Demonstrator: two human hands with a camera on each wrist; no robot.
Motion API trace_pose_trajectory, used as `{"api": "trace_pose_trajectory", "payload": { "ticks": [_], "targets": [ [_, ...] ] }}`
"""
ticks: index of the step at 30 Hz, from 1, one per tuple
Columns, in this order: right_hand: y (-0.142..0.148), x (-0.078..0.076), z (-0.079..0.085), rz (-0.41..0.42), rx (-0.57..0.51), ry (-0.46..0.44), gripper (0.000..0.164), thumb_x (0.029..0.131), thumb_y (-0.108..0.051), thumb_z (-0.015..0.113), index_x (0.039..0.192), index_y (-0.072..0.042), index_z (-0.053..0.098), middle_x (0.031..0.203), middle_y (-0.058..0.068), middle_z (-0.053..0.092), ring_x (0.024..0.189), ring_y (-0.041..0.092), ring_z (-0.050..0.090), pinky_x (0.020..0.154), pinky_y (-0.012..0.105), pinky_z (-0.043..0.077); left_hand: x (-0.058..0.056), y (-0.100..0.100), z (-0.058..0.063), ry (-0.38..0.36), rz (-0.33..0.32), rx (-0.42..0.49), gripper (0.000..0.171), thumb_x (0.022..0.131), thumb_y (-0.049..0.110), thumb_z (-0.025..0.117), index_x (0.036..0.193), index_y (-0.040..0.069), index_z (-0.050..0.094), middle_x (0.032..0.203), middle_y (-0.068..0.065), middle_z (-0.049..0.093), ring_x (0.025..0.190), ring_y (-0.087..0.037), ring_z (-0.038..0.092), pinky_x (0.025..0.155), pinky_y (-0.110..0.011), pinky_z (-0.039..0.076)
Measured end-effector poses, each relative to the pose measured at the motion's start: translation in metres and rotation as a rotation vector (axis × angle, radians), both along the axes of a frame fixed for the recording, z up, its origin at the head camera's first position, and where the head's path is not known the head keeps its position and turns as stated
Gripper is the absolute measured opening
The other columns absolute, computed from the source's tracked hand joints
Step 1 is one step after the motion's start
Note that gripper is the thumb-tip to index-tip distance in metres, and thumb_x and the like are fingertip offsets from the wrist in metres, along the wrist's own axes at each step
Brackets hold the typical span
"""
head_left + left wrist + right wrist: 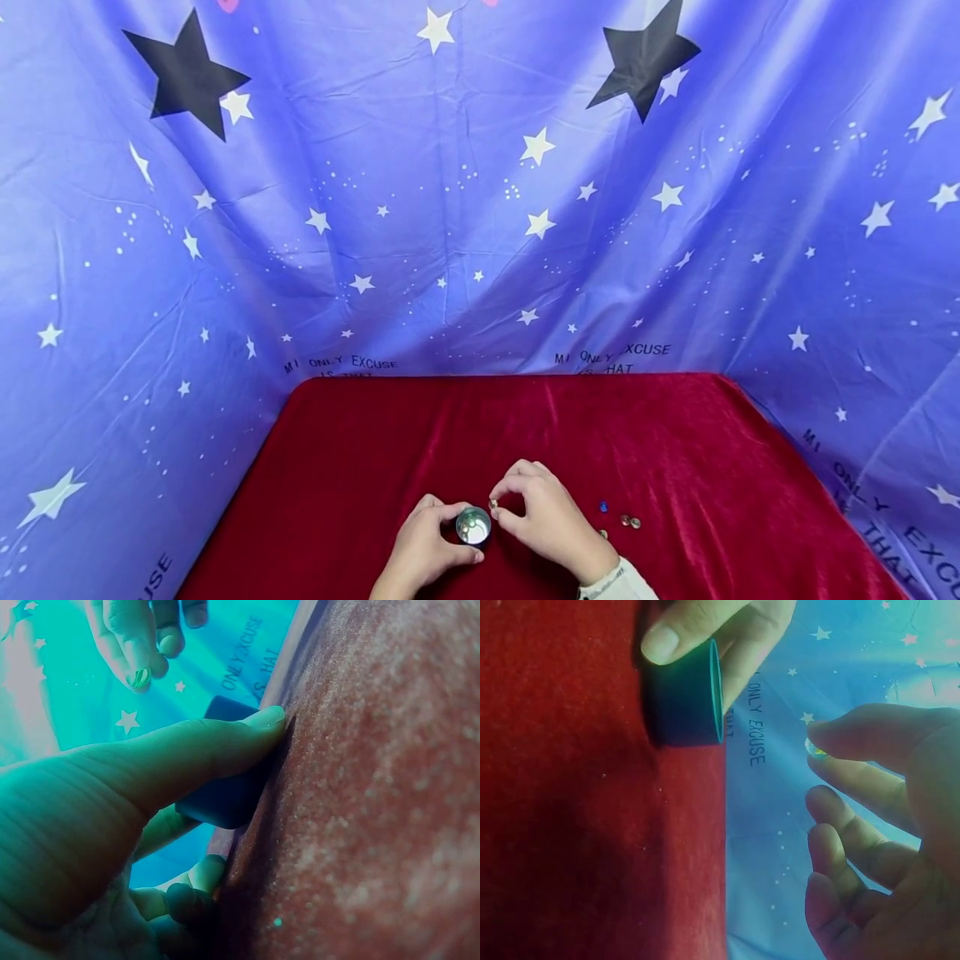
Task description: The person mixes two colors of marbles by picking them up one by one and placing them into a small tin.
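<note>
My left hand [423,542] grips a small round cup [473,537] by its sides, thumb nearest me. The cup has a dark outside and a shiny pale inside with a few marbles [467,527] in it. In the right wrist view the dark wall of the cup [686,701] stands on the red cloth, its rim facing up from it. My right hand [546,518] pinches a glass marble [814,748] between thumb and index finger, just right of the cup and above the cloth. Its other fingers are loosely bent.
Right of my right hand lie a blue marble [603,506] and two yellowish marbles [630,522] side by side. Another marble [603,534] shows beside the right wrist. Red velvet cloth [360,442] covers the table, and a blue star-printed curtain [450,167] surrounds it behind and at the sides.
</note>
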State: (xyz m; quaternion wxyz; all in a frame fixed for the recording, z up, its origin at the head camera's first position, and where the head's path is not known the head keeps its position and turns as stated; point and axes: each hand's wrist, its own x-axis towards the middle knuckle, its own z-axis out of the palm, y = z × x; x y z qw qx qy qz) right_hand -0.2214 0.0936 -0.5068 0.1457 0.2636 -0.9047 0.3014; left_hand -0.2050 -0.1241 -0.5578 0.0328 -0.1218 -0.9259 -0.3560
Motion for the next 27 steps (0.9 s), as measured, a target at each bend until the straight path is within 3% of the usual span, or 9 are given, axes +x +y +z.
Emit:
{"api": "trace_pose_trajectory", "payload": {
  "ticks": [18, 27],
  "targets": [
    [-0.003, -0.002, -0.016, 0.025, -0.028, 0.029, 0.014, 0.073, -0.031, 0.079, 0.084, -0.032, 0.070, 0.086, -0.022, 0.055, 0.086, -0.002, 0.047, 0.077, 0.024, 0.045, 0.002, 0.001, -0.001, 0.041, -0.012, 0.012, 0.059, 0.052, 0.043, 0.089, 0.107, 0.031, 0.072, 0.084, 0.009, 0.049, 0.078, -0.005, 0.047, 0.070, -0.024, 0.041],
    [-0.011, -0.003, -0.020, 0.049, -0.033, 0.007, 0.012, 0.074, -0.031, 0.078, 0.085, -0.032, 0.072, 0.086, -0.021, 0.056, 0.086, -0.001, 0.047, 0.078, 0.024, 0.045, 0.000, -0.001, -0.002, -0.004, -0.006, 0.010, 0.059, 0.054, 0.046, 0.088, 0.110, 0.035, 0.070, 0.087, 0.010, 0.048, 0.080, -0.004, 0.047, 0.073, -0.025, 0.041]
  ]
}}
